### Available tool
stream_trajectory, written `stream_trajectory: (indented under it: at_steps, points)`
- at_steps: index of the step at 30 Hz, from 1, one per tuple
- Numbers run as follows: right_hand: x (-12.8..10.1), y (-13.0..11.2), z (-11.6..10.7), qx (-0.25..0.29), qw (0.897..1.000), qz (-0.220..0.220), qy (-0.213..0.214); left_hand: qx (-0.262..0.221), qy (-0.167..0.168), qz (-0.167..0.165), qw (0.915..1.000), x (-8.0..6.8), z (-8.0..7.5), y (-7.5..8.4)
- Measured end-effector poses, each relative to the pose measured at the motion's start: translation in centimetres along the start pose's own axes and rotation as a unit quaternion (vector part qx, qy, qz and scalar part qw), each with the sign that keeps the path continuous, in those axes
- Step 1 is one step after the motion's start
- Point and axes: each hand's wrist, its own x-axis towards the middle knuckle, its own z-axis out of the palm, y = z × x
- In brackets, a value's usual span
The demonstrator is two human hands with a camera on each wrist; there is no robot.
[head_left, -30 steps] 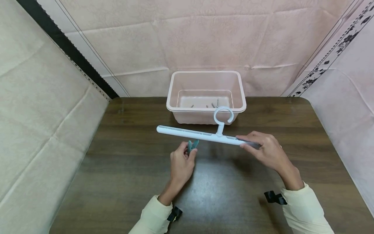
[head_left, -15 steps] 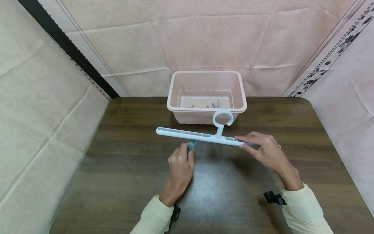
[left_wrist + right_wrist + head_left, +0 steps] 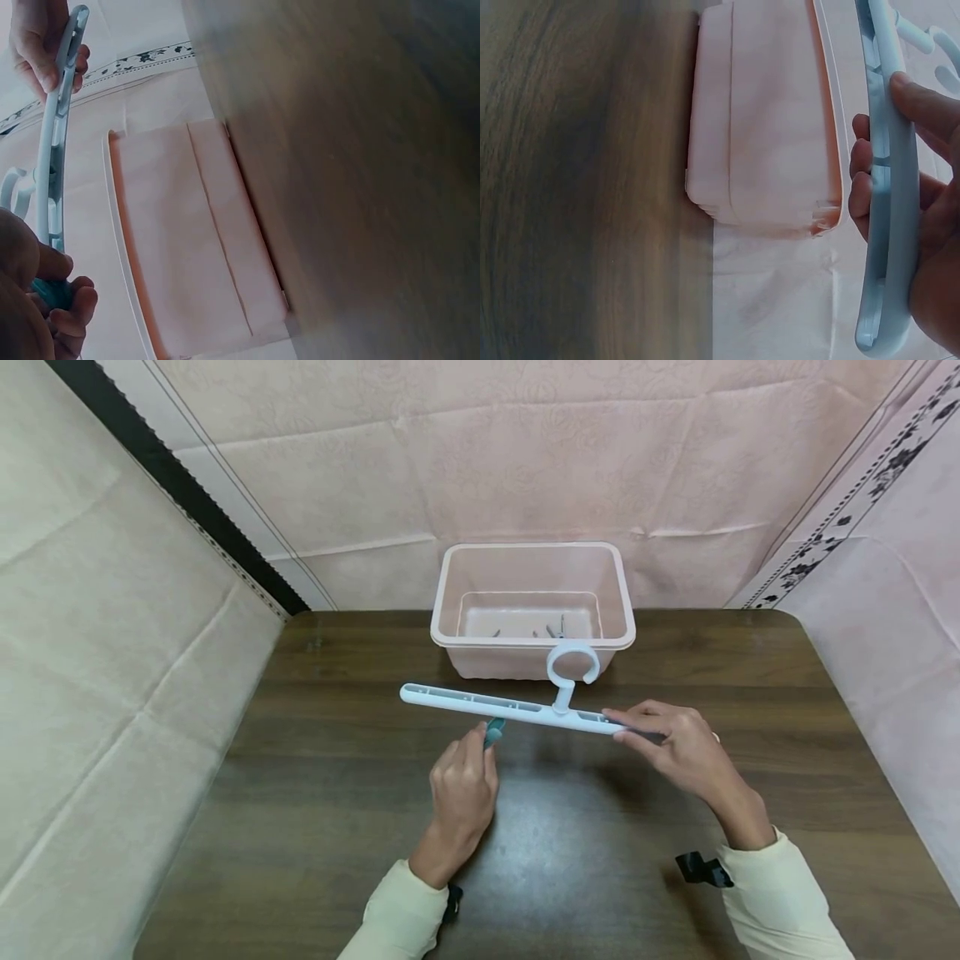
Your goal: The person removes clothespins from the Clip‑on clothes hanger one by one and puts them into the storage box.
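A light blue plastic hanger (image 3: pixel 480 702) with a round open hook (image 3: pixel 552 670) is held above the table, its bar nearly level. My right hand (image 3: pixel 678 747) grips the bar's right end, with the thumb on one side and the fingers on the other, as the right wrist view also shows of the hanger (image 3: pixel 901 195). My left hand (image 3: pixel 461 789) pinches a teal clothespin (image 3: pixel 493 732) just below the bar, left of the hook. In the left wrist view the clothespin (image 3: pixel 52 292) is mostly hidden by fingers at the bar's end. Whether it touches the bar I cannot tell.
A pale pink plastic bin (image 3: pixel 525 663) stands at the table's back edge, behind the hanger. Several small thin dark items (image 3: pixel 550 632) lie on its floor. Pale cloth walls (image 3: pixel 525 477) enclose the brown wooden table (image 3: pixel 315 785) at the back and sides.
My left hand has turned, so the clothespin's spread handles no longer show and its tip sits close under the bar. The hanger has dipped slightly; my right hand keeps its grip.
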Motion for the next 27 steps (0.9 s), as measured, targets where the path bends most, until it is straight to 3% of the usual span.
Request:
stream_trajectory:
  at_steps: [7,15,21,27]
  points:
    - [0.1,-0.2,0.0,0.003,1.000,-0.008,0.002,0.022,0.032,0.024,0.9990,0.1,0.4,-0.4]
    - [0.1,-0.2,0.2,0.012,1.000,-0.012,0.009,0.063,0.068,0.079,0.9925,0.9,0.9,-1.1]
    - [0.1,-0.2,0.5,0.019,1.000,-0.007,0.022,0.060,0.042,0.076,0.9944,1.5,1.0,-1.4]
    - [0.2,-0.2,0.5,0.002,0.999,-0.014,0.029,0.025,0.027,0.051,0.9980,0.9,0.8,-1.4]
